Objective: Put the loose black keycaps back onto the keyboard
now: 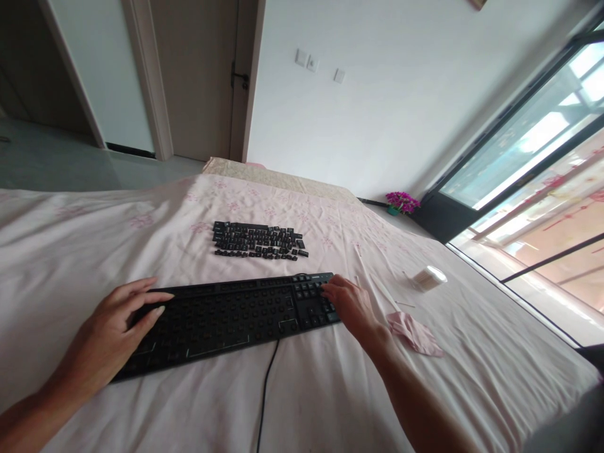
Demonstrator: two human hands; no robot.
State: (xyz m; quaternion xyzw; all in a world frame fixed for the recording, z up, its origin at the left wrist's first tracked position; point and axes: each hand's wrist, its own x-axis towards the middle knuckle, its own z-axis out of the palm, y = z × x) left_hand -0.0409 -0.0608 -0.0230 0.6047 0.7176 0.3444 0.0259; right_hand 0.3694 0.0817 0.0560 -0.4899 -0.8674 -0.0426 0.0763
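Near lies the cable (pixel 267 390); your left hand (pixel 111 321) spreads loosely on the keyboard (pixel 221 318); at right, whether your right hand (pixel 350 303) grasps, I cannot tell.

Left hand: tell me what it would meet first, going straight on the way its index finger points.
The left hand would probably meet the keyboard first, across its main key area; how high the index fingertip sits is unclear.

magenta flowers (pixel 403 201) in a green pot (pixel 392 211) stand near a white wall (pixel 325 132).
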